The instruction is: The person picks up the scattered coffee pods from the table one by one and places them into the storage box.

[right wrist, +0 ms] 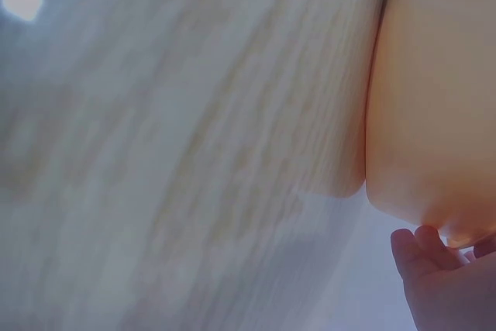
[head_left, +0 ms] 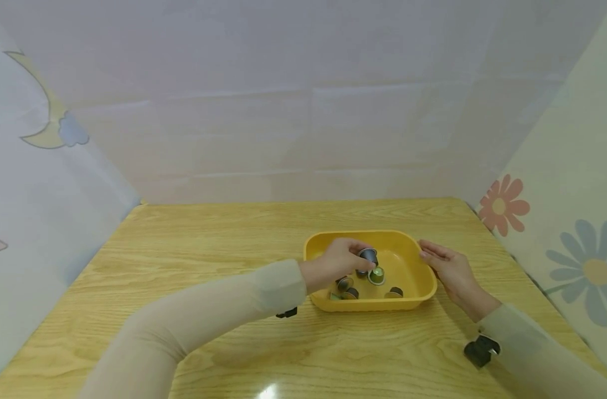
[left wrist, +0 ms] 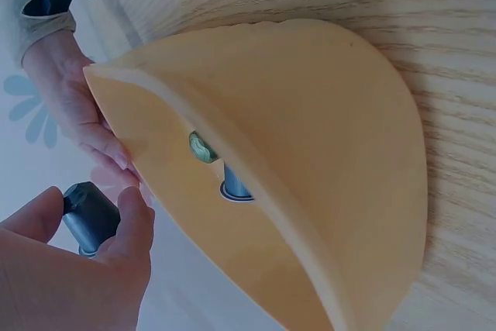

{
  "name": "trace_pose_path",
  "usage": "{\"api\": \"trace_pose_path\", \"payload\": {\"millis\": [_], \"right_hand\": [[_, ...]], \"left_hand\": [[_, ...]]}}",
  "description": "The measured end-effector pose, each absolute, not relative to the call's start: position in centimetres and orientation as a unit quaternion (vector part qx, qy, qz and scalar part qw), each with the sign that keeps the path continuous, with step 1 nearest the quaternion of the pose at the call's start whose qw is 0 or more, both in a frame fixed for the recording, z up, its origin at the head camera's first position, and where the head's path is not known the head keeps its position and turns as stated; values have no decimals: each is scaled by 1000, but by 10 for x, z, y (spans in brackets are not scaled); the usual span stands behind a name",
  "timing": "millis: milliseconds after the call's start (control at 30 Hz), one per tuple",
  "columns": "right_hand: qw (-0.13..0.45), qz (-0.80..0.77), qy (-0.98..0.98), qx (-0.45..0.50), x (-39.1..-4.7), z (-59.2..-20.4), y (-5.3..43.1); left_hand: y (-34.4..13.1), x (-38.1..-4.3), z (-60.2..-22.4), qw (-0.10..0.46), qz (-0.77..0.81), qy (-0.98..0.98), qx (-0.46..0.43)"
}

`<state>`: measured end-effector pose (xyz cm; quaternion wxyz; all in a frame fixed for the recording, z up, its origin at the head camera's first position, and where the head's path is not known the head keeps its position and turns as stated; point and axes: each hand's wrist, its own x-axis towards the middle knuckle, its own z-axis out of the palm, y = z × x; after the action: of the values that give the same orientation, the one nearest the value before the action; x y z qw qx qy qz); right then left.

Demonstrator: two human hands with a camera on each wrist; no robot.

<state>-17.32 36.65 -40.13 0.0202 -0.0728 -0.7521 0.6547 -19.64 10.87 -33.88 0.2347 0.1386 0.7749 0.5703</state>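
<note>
My left hand [head_left: 339,257] pinches a dark blue-grey coffee capsule [head_left: 369,255] between thumb and fingers, over the yellow tub [head_left: 418,277]. In the left wrist view the capsule [left wrist: 91,218] shows between the fingertips, apart from the tub. A green capsule [head_left: 377,275] lies inside the tub just below that hand. Several darker capsules, one of them at the front wall [head_left: 395,291], lie on its floor; the left forearm partly hides some. My right hand [head_left: 450,275] touches the tub's right end from outside, its fingers mostly straight along the rim.
The tub stands on a light wood-grain table [head_left: 224,238]. Behind it rises a pale cloth wall [head_left: 283,138], with side walls printed with a moon and flowers [head_left: 500,206]. Each wrist carries a dark strapped mount [head_left: 482,350].
</note>
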Motion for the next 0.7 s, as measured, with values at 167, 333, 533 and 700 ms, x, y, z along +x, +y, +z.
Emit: {"api": "trace_pose_path", "payload": {"millis": [167,333,533,700], "right_hand": [[16,663,-745,-74,-174,-402,367],[15,659,-749,-72,-174,-402,367],[19,669,-740,-72,-172,-401,367],[20,666,-742,-71,-172,-400,366]], "left_hand": [[115,-198,-336,233,571,775,140],[125,-200,-333,219,551,790,158],[132,-203,-333,205,506,817,183],[135,-205,-334,206,495,823,188]]}}
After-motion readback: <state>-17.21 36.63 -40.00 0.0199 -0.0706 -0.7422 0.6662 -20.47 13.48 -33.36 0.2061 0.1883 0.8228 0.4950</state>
